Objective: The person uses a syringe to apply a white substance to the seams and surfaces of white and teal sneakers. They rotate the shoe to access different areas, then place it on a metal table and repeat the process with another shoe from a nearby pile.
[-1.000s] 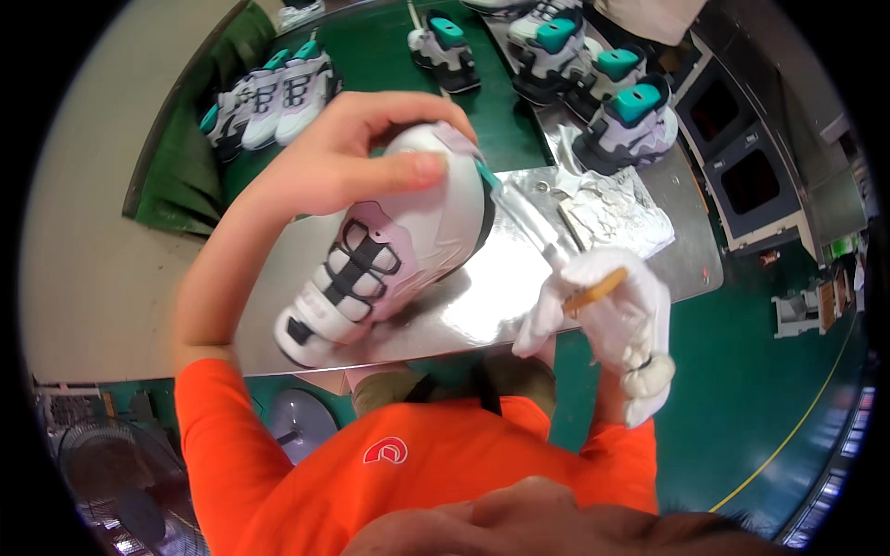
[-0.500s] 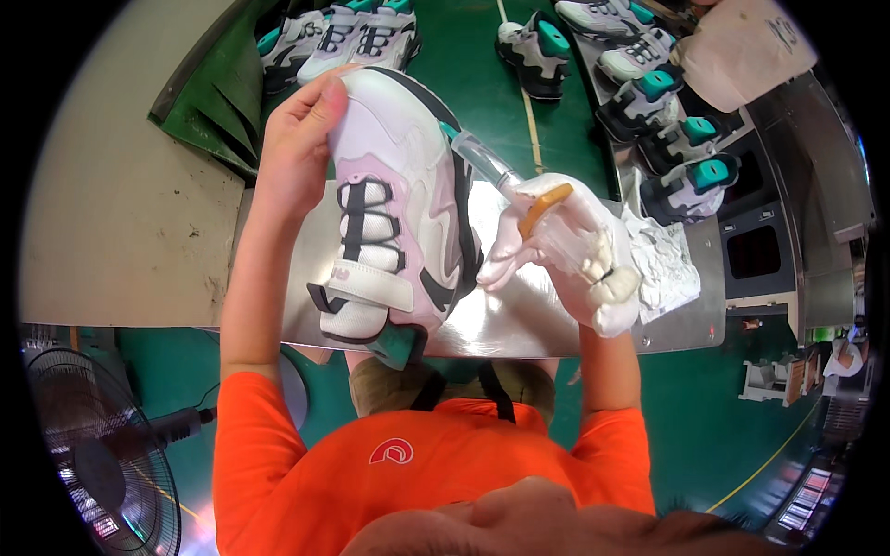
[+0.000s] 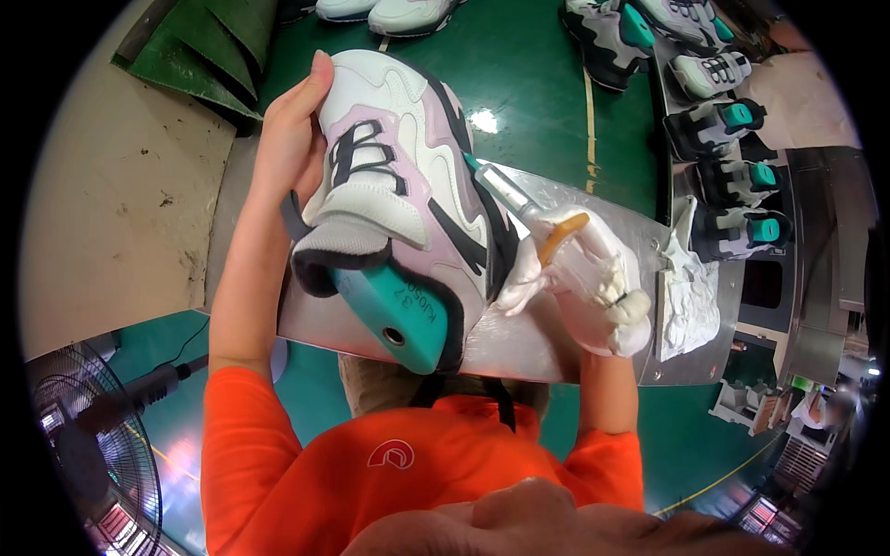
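Note:
A white, lilac and black sneaker (image 3: 408, 176) is tilted over the metal shelf, its toe pointing away from me. Inside its collar sits a teal shoe last (image 3: 389, 310). My left hand (image 3: 295, 139) is closed round the toe end on the left side, part of its fingers hidden behind the shoe. In a white glove, my right hand (image 3: 589, 278) grips a clear syringe (image 3: 505, 192) with a tan flange. The syringe's teal tip is at the sneaker's right side, by the edge between upper and sole. Contact there is too small to be certain.
More sneakers with teal lasts (image 3: 732, 176) line a ledge at the right; others stand on the green surface (image 3: 528, 102) beyond. A crumpled white cloth (image 3: 691, 296) lies on the metal shelf (image 3: 519, 347). Green flaps (image 3: 199, 56) hang at the far left; a fan (image 3: 93, 445) stands lower left.
The sneaker has turned and tipped, so its collar and the teal last now show more. The syringe tip has moved slightly down along its side. The sneakers beyond have shifted in view.

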A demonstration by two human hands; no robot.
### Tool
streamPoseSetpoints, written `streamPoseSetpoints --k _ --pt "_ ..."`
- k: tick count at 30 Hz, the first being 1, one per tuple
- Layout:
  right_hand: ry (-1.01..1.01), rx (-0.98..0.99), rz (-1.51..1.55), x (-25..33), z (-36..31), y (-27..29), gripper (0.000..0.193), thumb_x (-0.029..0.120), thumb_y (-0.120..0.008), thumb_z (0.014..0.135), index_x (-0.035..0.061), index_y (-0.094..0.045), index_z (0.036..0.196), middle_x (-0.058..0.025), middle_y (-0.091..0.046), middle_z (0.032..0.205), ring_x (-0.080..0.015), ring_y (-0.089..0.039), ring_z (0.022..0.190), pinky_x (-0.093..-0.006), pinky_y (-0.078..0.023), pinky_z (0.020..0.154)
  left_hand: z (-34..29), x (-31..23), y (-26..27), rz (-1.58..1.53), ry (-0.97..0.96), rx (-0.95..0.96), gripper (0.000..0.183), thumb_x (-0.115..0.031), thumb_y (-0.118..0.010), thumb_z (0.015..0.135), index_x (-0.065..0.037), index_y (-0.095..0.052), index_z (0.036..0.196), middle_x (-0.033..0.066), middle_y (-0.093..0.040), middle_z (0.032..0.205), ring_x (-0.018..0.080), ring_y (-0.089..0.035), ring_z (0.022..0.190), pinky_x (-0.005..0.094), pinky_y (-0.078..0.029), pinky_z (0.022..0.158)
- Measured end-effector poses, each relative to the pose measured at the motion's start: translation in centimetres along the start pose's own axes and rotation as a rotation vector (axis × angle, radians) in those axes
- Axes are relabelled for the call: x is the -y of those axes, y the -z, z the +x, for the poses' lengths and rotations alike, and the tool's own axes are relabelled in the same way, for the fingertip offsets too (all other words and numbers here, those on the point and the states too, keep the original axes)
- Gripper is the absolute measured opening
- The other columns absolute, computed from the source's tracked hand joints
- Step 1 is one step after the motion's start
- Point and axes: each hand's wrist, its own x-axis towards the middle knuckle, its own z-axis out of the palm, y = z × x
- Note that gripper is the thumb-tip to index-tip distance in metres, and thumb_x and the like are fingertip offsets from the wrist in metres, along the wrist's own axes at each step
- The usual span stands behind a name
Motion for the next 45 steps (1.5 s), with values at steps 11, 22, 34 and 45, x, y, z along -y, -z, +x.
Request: streamPoseSetpoints --k 11,22,34,45 --pt "0.049 0.044 0.087 -0.7 -2.0 2.1 0.099 0.035 -0.076 0.052 -0.0213 -0.039 0.124 -0.0282 -0.057 0.093 -0.0365 -0.063 0.084 -0.0468 -0.055 0.076 0.8 1.1 0.3 -0.064 0.114 -0.045 0.045 -0.036 -0.054 0.097 0.007 -0.059 0.109 0.0168 -0.067 0.102 0.0228 -0.067 0.089 0.0357 -0.056 0.079" --pt "0.108 0.088 0.201 -1.8 -3.7 2.9 0.096 0.035 -0.074 0.055 -0.0204 -0.038 0.124 -0.03 -0.056 0.092 -0.0405 -0.062 0.081 -0.0467 -0.055 0.073 -0.2 1.1 -1.0 -0.055 0.045 -0.121 0.043 -0.033 -0.06 0.095 0.009 -0.059 0.108 0.0154 -0.067 0.099 0.0212 -0.066 0.084 0.034 -0.055 0.075" --pt "0.449 -0.32 -0.161 -1.1 -11.2 4.4 0.089 0.02 -0.078 0.064 0.0029 -0.033 0.138 -0.0162 -0.048 0.122 -0.0389 -0.061 0.1 -0.0497 -0.053 0.087 6.5 1.2 -3.0 0.11 -0.132 -0.152 0.037 -0.033 -0.065 0.092 0.003 -0.066 0.094 0.009 -0.067 0.089 0.0162 -0.064 0.075 0.0278 -0.05 0.067" --pt "0.48 -0.952 -0.638 -3.9 -15.6 6.7 0.085 0.001 -0.077 0.061 0.004 -0.032 0.133 -0.0132 -0.045 0.115 -0.028 -0.06 0.1 -0.0402 -0.053 0.087 7.5 3.5 -6.9 1.907 -0.463 -0.436 0.051 -0.027 -0.065 0.088 0.002 -0.046 0.126 0.021 -0.059 0.107 0.0375 -0.06 0.086 0.041 -0.053 0.073"
